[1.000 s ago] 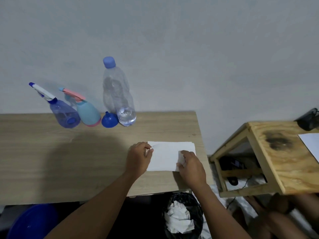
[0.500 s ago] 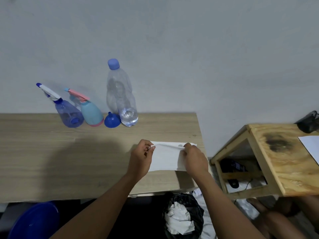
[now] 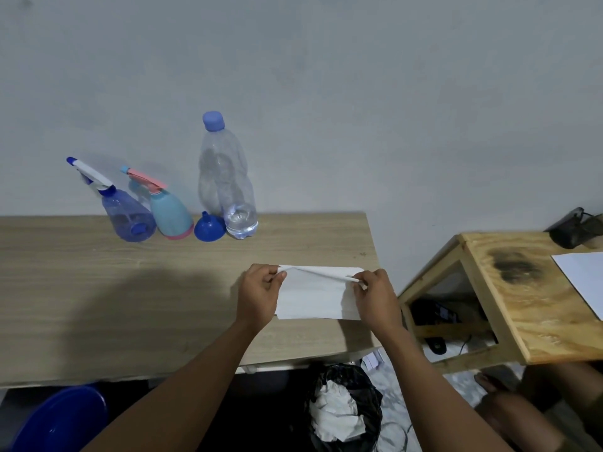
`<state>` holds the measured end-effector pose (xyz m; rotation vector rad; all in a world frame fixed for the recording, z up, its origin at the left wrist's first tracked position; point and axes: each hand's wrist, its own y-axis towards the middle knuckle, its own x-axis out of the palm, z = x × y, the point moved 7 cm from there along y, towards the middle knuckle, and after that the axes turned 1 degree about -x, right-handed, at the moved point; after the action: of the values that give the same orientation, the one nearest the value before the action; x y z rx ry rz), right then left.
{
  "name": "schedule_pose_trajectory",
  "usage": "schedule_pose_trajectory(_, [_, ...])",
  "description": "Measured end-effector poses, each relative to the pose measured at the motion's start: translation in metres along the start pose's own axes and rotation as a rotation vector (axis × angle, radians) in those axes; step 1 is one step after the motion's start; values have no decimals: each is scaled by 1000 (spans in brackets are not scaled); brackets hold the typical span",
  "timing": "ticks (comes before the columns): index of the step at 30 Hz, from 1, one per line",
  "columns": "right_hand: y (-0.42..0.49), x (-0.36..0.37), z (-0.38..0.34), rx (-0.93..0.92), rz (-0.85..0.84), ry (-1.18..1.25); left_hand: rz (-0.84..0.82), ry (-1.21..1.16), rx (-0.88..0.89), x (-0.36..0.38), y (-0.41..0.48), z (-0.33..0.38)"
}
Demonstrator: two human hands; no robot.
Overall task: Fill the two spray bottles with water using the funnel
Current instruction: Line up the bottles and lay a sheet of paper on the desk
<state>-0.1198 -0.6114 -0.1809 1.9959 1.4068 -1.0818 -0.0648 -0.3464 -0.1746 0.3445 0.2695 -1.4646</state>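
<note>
At the back of the wooden table [image 3: 98, 288] stand a translucent blue spray bottle [image 3: 129, 220], a teal spray bottle [image 3: 171, 215] with a pink trigger, a blue funnel [image 3: 208, 227] lying mouth down, and a tall clear water bottle [image 3: 228, 187] with a blue cap and a little water at the bottom. Nearer the front right, a white paper towel [image 3: 313, 298] lies on the table. My left hand [image 3: 259, 293] pinches its upper left corner and my right hand [image 3: 375, 295] pinches its upper right edge, lifting the top layer.
A wooden stool [image 3: 522, 305] with a dark burn mark and a white sheet stands to the right. Below the table edge sit a black-lined bin [image 3: 342, 409] holding crumpled tissue and a blue basin [image 3: 58, 419]. Someone's foot [image 3: 509, 399] shows at the lower right.
Both hands went from lying flat on the towel to pinching its far edge. They have lifted and pulled the top layer taut between them.
</note>
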Motion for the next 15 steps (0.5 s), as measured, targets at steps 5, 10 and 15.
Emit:
schedule_pose_trajectory(5, [0, 0, -1, -10, 35, 58, -17, 4, -24, -1, -1, -3])
schedule_pose_trajectory(10, [-2, 1, 2, 0, 54, 57, -25, 28, -11, -3, -2, -5])
schedule_pose_trajectory(15, [-5, 6, 6, 0, 54, 8, -85, 144, 86, 1, -4, -7])
